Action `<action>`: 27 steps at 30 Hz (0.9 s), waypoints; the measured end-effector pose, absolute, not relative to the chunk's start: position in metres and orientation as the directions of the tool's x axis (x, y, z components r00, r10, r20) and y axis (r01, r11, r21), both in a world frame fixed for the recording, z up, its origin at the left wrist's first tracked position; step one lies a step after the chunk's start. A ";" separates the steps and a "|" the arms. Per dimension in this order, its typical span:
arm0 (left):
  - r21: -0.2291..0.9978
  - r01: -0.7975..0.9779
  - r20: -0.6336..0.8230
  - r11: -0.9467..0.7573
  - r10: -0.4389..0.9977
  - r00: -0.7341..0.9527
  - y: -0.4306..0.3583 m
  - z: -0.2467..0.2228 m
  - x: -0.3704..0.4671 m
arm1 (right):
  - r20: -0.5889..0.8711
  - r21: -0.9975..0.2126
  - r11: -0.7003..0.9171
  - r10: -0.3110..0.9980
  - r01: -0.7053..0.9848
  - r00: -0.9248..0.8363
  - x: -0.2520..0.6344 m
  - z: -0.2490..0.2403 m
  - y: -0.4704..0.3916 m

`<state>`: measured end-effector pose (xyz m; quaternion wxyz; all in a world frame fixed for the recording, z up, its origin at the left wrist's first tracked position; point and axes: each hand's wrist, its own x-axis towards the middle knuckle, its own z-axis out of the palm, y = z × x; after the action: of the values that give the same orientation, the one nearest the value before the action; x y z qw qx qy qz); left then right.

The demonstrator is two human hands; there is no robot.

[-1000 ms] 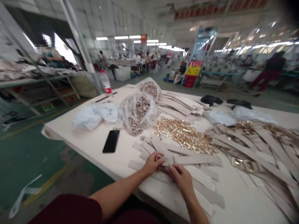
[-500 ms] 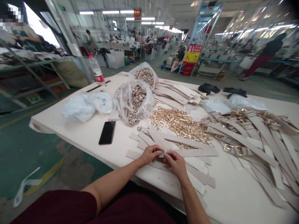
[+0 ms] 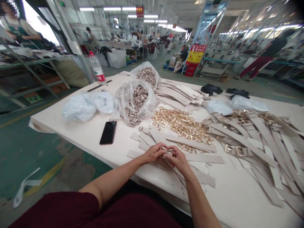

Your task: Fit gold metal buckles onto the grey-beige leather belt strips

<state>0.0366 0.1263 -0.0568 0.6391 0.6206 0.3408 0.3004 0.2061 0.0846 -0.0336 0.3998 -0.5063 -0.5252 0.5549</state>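
Observation:
Over the front edge of the table, my left hand (image 3: pixel 155 153) and my right hand (image 3: pixel 178 159) meet with bent fingers. Both are closed on a narrow beige strap (image 3: pixel 169 153), of which only a small pale part shows between the fingertips. A thin gold-coloured edge shows beside it, too small to make out. Flat beige straps (image 3: pixel 201 157) lie beneath and around the hands. Just beyond them spreads a pile of gold buckles (image 3: pixel 179 122). Fingers hide most of the held piece.
Clear plastic bags of small beige loops (image 3: pixel 136 101) stand behind the hands. A black phone (image 3: pixel 108 133) lies to the left, near white plastic bags (image 3: pixel 79 107) and a water bottle (image 3: pixel 97 69). Buckled straps (image 3: pixel 251 139) heap up at right. A co-worker (image 3: pixel 22 31) stands far left.
My hands have turned and drawn closer together around the strap, my right fingers now curling over it. The view has shifted slightly.

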 end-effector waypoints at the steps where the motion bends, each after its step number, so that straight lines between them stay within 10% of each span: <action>1: 0.997 0.036 -0.074 0.065 0.802 0.593 0.127 -0.053 0.038 | -0.145 -0.989 -0.139 0.974 0.047 -0.176 0.210 -0.030 0.083; 8: 0.989 0.128 -0.021 -0.070 0.799 0.600 0.122 -0.043 0.056 | -0.108 -0.973 -0.096 0.993 0.212 -0.045 0.224 -0.033 0.077; 21: 0.965 -0.021 -0.181 0.263 0.718 0.673 0.134 -0.028 0.089 | 0.191 -0.653 0.200 0.977 0.731 -0.097 0.285 -0.003 0.069; 27: 0.971 -0.075 -0.114 0.226 0.716 0.689 0.125 0.018 0.109 | 0.082 -0.565 0.131 0.991 0.815 -0.103 0.322 0.038 0.047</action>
<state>0.1085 0.1253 0.0175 0.7289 0.5596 0.2864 0.2712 0.3222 0.0474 0.0378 0.2274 -0.6300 -0.7168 0.1939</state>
